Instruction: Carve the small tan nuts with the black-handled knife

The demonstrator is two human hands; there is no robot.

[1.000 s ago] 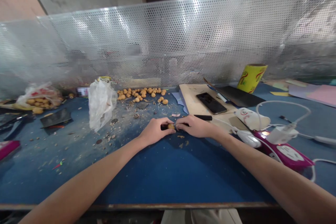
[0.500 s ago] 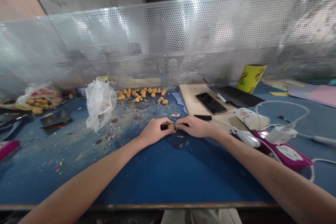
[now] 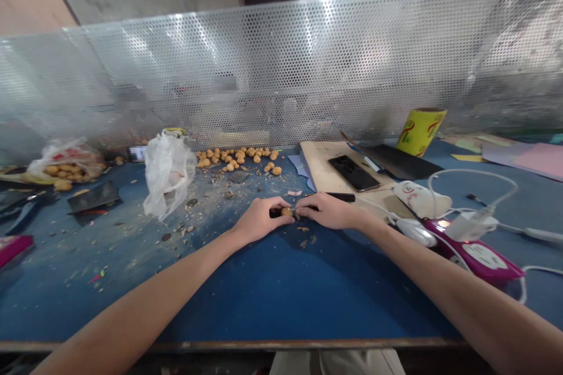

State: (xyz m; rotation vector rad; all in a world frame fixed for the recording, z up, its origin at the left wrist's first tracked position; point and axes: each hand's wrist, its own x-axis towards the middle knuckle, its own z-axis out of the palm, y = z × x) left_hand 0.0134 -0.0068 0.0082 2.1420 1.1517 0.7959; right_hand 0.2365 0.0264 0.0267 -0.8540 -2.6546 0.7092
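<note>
Just above the blue table, my left hand (image 3: 260, 220) is closed, with thumb and fingers pinching a small tan gourd (image 3: 287, 211). My right hand (image 3: 328, 211) is closed beside it, its fingertips at the gourd's right side. A thin tool with a black handle (image 3: 342, 197) is in my right hand; the handle sticks out to the right behind the knuckles. Fingers hide most of its front end, so I cannot tell its tip's shape. Small peelings (image 3: 303, 228) lie on the table below the hands.
Several tan gourds (image 3: 240, 155) lie along the perforated metal screen (image 3: 281, 70). A white plastic bag (image 3: 167, 176) stands at left, a gourd-filled bag (image 3: 65, 167) farther left. A phone (image 3: 353, 173) rests on a board (image 3: 314, 158). A magenta power strip (image 3: 497, 266) with cables lies at right.
My right fingertips have shifted very slightly to the right at the gourd. My left hand holds the gourd in nearly the same place.
</note>
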